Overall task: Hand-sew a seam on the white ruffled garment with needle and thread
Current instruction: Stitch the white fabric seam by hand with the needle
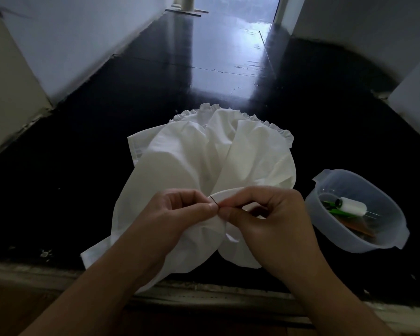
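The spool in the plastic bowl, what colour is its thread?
White thread on the spool, seen in the head view, inside the translucent bowl.

- Black tabletop [87, 151] bare left of white garment [204, 161]; open passage there up to slanted white panel [66, 44].
- Far side beyond ruffled edge also open, glossy surface running back between panels.
- Right side narrowed: translucent bowl [395, 241] just beside garment, holding white thread spool [352, 206] and green-handled item.
- Right wall block [412, 103] near bowl's far side.
- Left hand [177, 209] and right hand [272, 214] filled near-centre, fingertips touching over the fabric fold.
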A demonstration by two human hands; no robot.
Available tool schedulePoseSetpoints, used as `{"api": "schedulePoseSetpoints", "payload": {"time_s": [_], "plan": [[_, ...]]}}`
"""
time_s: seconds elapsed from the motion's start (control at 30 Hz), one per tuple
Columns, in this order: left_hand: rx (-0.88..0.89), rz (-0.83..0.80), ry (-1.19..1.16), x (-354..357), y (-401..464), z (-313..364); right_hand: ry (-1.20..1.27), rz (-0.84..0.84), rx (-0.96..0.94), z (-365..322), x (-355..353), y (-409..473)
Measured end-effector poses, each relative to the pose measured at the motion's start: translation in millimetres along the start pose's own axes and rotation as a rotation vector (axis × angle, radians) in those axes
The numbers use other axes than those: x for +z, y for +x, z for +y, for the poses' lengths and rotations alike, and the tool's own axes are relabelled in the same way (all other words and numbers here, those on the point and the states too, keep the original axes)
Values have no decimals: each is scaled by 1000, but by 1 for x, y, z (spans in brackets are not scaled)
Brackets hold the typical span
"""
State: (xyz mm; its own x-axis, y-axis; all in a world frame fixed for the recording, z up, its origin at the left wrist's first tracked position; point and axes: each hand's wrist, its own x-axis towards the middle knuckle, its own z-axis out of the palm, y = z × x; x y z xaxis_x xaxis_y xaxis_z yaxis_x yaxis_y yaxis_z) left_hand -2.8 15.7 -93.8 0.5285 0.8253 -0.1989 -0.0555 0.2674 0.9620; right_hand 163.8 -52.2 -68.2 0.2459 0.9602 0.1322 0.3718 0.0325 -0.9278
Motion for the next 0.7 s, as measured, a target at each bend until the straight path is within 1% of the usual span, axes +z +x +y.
{"api": "schedulePoseSetpoints", "payload": {"time_s": [0.13,0.23,0.3,0.4,0.5,0.6,0.7], "plan": [[-17,-20,8,1,0,2,-95,33,-100,3,2,-1],[-19,-8,25,3,-1,5,-35,84,-115,7,4,-1],[-4,6,95,4,-1,5,77,123,-74,9,4,-1],[30,11,215,4,-3,6,306,190,52,9,3,0],[105,48,378,0,-1,6,498,231,122,9,-1,4],[141,84,469,-6,2,3,646,240,137,7,-10,10],[159,103,524,-9,2,4,828,186,179,2,-16,15]]}}
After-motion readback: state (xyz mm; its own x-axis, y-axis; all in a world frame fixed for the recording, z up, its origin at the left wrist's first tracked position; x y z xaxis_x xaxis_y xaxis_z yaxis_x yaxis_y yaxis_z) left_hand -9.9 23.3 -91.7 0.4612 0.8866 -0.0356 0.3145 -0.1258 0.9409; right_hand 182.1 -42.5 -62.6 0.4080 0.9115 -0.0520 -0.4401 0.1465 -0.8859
